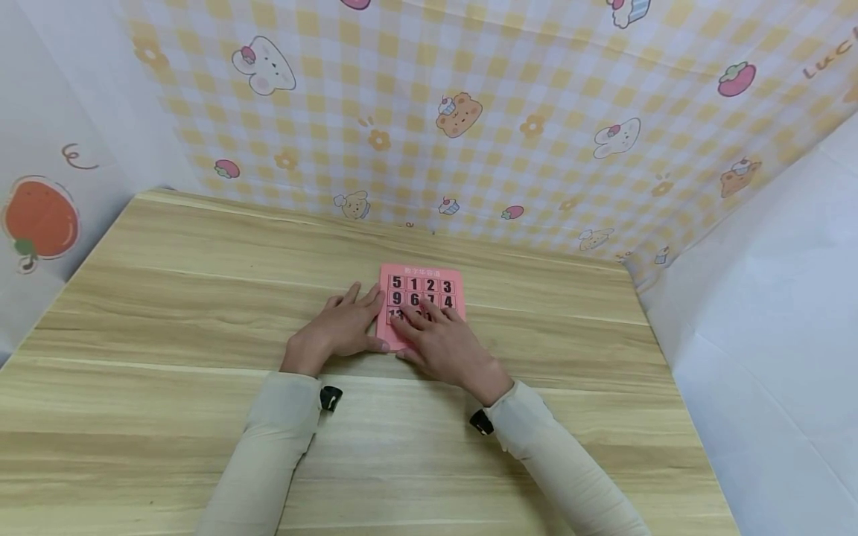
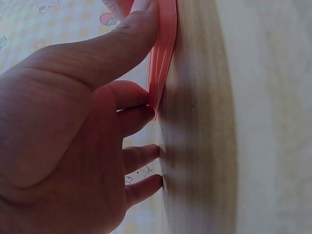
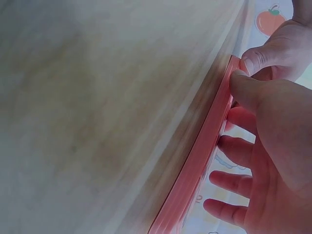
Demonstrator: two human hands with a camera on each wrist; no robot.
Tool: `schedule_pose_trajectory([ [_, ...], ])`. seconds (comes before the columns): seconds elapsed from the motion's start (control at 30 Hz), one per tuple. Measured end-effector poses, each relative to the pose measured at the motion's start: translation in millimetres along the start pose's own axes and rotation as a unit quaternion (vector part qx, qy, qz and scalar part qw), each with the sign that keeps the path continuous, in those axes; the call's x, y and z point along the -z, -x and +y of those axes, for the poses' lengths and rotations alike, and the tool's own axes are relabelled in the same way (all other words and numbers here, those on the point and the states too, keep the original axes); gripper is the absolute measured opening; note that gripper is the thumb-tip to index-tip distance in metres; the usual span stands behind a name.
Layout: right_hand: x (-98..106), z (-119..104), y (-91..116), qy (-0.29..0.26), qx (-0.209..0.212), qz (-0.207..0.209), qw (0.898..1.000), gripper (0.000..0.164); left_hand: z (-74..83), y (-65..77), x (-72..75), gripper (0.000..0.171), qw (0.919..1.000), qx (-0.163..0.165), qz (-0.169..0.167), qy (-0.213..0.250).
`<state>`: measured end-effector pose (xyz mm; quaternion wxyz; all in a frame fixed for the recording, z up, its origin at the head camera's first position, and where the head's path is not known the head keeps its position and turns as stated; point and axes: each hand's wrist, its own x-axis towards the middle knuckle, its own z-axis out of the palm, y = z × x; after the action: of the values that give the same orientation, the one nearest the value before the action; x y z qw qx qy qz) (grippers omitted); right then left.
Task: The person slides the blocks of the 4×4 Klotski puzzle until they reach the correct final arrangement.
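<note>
From my head view, the pink number board (image 1: 422, 271) lies flat on the wooden table (image 1: 134, 313), a little short of the checked cloth (image 1: 415, 97). My left hand (image 1: 345, 327) lightly grasps its near left corner, fingers along the left edge and thumb on the near one. My right hand (image 1: 447, 350) clenches nothing: its fingers spread loosely over the lower number tiles (image 1: 414, 284). I take the step in hand to be shifting tiles with the right fingertips while the left steadies the frame. The top row reads 5, 1, 2, 3; below it come 9, 6, 7, 4, and then a 13 beside tiles my fingers cover (I cannot tell which of those are in place). The next move, I judge, calls for a light, level push along one row or column, after lifting enough to read the covered squares.

From my left wrist, the thumb bears on the near edge and two fingertips meet the side by the corner; the other two reach down to the table. The board's wall is smooth, ridged, probably plastic; the tabletop has streaky grain.

From my right wrist, the thumb rests on the long near edge, just beside my left thumb, fingers nearly straight. The board looks slim and straight-sided, its corner softly rounded.
</note>
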<state>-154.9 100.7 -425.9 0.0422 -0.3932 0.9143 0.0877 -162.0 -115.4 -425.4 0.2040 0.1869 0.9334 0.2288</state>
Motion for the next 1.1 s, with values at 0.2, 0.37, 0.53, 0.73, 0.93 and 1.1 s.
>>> schedule_pose_trajectory([
  [0.2, 0.0, -0.1, 0.8, -0.001, 0.005, 0.005, 1.000, 0.058, 0.2, 0.1, 0.2, 0.095, 1.0000, 0.001, -0.001, 0.001],
  [0.37, -0.1, -0.5, 1.0, -0.002, 0.007, 0.009, 1.000, 0.057, 0.1, 0.4, 0.5, 0.095, 1.0000, 0.001, -0.001, 0.001],
  [0.53, -0.9, -0.7, 0.9, 0.000, 0.006, 0.008, 1.000, 0.057, 0.5, 0.7, 0.6, 0.095, 1.0000, 0.000, 0.000, 0.001],
  [0.73, -1.3, -1.6, 1.3, 0.000, 0.005, 0.003, 1.000, 0.057, 0.7, 0.9, 0.7, 0.095, 1.0000, -0.001, 0.000, 0.003],
  [0.93, 0.1, -2.9, 2.5, -0.004, 0.003, 0.000, 1.000, 0.057, 0.0, 1.2, 0.4, 0.095, 1.0000, -0.004, -0.001, 0.003],
  [1.1, 0.7, -3.8, 4.0, -0.006, 0.003, 0.001, 1.000, 0.056, -0.2, 0.8, 0.4, 0.095, 1.0000, -0.002, -0.002, 0.002],
])
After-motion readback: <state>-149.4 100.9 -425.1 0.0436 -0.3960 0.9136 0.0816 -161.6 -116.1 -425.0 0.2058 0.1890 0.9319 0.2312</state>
